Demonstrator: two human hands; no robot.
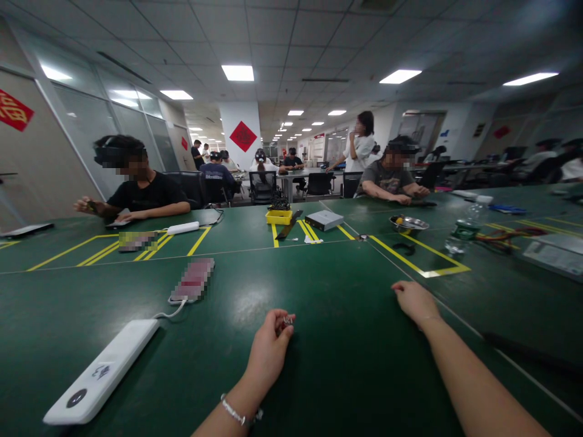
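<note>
The small metal piece [287, 322] is between the thumb and the fingers of the left hand [266, 346], which are pinching it. Seen from the yellow tray [279, 218], this piece is much nearer to the camera. The right hand [415, 301] is also on the near side of the yellow tray, but to the right; its fingers are curled inward, and I cannot tell if they hold something.

To the left of the yellow tray, and nearer, there is the phone [194, 280] on the green counter [346, 340]. A cable joins it with the long white device [105, 370], which is even nearer and more left. The grey box [324, 220] is near the yellow tray, on its right. Farther right from this tray are the metal bowl [415, 224] and the plastic bottle [465, 226].
</note>
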